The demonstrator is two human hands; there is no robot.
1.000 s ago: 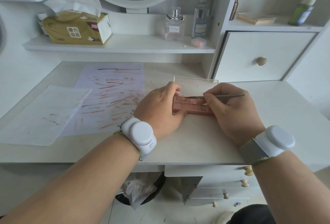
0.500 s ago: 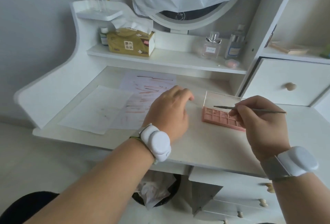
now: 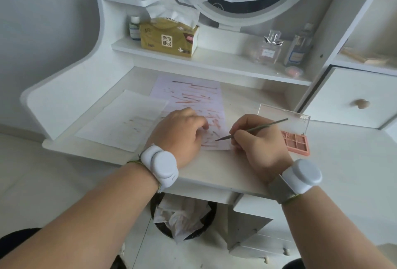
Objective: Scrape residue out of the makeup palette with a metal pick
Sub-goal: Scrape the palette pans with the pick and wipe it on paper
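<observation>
Mid-task, judging by the streaked paper (image 3: 194,105) — right hand (image 3: 261,142) pinches the metal pick (image 3: 251,129) over it, left hand (image 3: 179,133) presses it flat, makeup palette (image 3: 297,143) waits right, open, pans still pink.

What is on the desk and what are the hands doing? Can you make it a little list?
left hand: rests flat on the streaked paper
right hand: pinches the metal pick, tip down at the paper
palette: pink, lid open, on the desk, right of the hand, untouched
plain sheet: left of the streaked paper
shelf: tissue box, perfume bottle
under desk: bin with crumpled tissue
</observation>
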